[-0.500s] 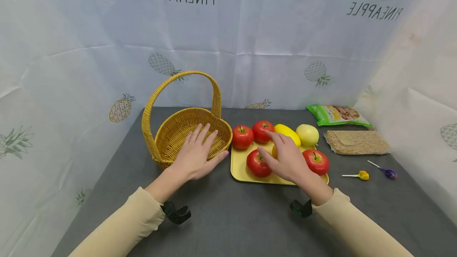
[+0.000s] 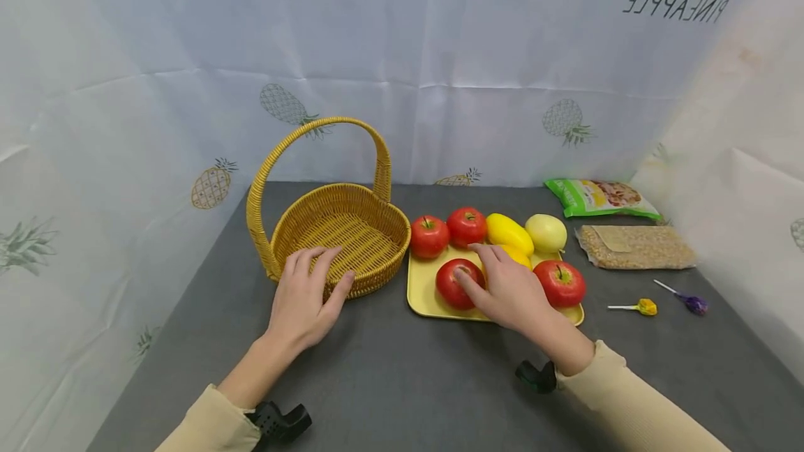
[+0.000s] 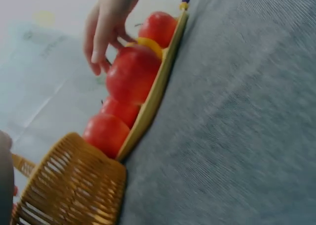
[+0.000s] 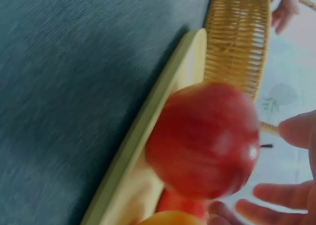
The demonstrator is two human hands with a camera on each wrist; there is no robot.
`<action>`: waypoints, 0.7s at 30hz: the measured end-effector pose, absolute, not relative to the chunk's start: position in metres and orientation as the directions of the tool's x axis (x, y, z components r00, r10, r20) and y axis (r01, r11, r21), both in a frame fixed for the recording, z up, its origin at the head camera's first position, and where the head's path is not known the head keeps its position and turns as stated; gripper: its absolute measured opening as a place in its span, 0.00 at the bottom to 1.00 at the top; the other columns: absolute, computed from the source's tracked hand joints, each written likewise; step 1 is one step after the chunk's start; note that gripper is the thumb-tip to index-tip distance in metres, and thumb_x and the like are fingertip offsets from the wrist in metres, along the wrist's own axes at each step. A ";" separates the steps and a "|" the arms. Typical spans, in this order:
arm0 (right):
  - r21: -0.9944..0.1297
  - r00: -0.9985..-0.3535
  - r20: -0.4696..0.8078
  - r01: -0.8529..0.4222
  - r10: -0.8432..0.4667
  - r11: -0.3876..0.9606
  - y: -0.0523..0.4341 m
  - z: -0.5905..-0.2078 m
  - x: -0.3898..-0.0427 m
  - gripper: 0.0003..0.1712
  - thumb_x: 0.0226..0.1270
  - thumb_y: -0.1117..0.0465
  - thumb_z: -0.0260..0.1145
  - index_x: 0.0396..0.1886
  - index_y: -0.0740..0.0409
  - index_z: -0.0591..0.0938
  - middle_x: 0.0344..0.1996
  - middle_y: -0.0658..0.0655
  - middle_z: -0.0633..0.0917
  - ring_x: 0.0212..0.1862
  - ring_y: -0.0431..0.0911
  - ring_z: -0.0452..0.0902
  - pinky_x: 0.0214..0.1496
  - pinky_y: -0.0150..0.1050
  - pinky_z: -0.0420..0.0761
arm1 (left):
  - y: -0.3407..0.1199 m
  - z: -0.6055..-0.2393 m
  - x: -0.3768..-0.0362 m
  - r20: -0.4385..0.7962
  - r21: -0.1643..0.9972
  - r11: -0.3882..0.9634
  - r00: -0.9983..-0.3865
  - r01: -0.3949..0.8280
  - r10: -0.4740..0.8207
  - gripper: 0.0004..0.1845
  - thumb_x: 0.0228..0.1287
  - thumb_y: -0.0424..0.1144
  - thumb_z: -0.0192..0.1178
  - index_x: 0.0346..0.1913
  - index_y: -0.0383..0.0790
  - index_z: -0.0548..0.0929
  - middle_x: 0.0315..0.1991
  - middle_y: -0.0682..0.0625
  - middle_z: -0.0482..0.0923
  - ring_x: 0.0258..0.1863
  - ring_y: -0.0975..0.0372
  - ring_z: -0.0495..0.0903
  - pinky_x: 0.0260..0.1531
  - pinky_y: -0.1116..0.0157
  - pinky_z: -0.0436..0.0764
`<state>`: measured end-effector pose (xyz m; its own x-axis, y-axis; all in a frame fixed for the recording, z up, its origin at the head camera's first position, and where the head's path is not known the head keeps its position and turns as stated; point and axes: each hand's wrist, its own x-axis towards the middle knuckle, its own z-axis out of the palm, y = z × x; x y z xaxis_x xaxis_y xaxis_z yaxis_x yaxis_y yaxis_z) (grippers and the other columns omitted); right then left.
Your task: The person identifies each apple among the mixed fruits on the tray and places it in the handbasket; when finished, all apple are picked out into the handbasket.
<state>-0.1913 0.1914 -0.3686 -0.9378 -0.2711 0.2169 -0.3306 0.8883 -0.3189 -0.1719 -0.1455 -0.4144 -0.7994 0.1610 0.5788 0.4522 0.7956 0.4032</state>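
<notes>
My right hand (image 2: 511, 293) hovers over the yellow tray (image 2: 419, 300), thumb and fingers spread above the front red apple (image 2: 453, 290). In the right wrist view a gap shows between the fingers and that apple (image 4: 205, 141). My left hand (image 2: 306, 302) hangs at the near rim of the woven basket (image 2: 370, 218), holding nothing; whether it touches the rim I cannot tell. More red apples (image 2: 429, 236) sit on the tray, along with an elongated yellow fruit (image 2: 510, 233) and a pale yellow-green fruit (image 2: 546, 233). Another yellow fruit (image 2: 520, 257) is partly hidden behind my right hand.
The basket's tall handle (image 2: 276, 152) arches over it. Right of the tray lie a green snack packet (image 2: 599, 199), a clear bag of grain (image 2: 637, 247), a yellow lollipop (image 2: 645, 307) and a purple lollipop (image 2: 694, 304). A printed curtain (image 2: 477, 117) stands behind the grey table (image 2: 402, 382).
My left hand has drawn back from over the basket, leftward and nearer to me, its fingers bending a little. My right hand has come slightly closer over the front apple.
</notes>
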 end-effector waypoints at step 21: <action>-0.339 -0.969 0.037 -0.242 -0.245 0.909 0.188 -0.373 -0.194 0.48 0.69 0.31 0.62 0.73 0.61 0.68 0.59 0.64 0.80 0.50 0.57 0.79 0.49 0.56 0.83 | -0.164 -0.426 -0.161 0.766 0.636 0.524 -0.549 0.567 -0.335 0.17 0.70 0.27 0.59 0.57 0.20 0.72 0.42 0.37 0.75 0.39 0.54 0.73 0.41 0.64 0.71</action>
<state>-0.1939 0.1878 -0.3734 -0.9689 -0.2447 0.0366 -0.2423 0.9091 -0.3389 -0.1612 -0.1637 -0.4257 -0.5489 -0.3354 0.7656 0.5669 0.5237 0.6359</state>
